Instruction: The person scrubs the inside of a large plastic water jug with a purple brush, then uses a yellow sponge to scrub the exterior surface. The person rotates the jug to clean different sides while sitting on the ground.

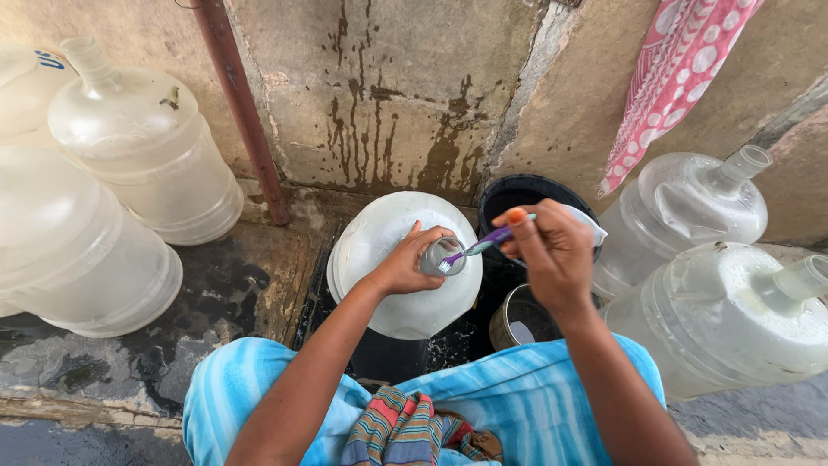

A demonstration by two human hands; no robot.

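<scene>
Fingers of the left hand (404, 263) wrap the jug (401, 267) neck; the right hand (552, 250) pinches a toothbrush (474, 248) whose bristles touch its mouth.

Clear water jugs (147, 142) flank a rusty pipe (241, 108), pink dotted cloth (673, 73), black bucket (526, 194).

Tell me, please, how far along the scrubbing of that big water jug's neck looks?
Underway. The left hand grips the neck of the jug while the right hand works a purple toothbrush at its mouth. No jug can be told as finished; five other jugs stand around untouched.
</scene>
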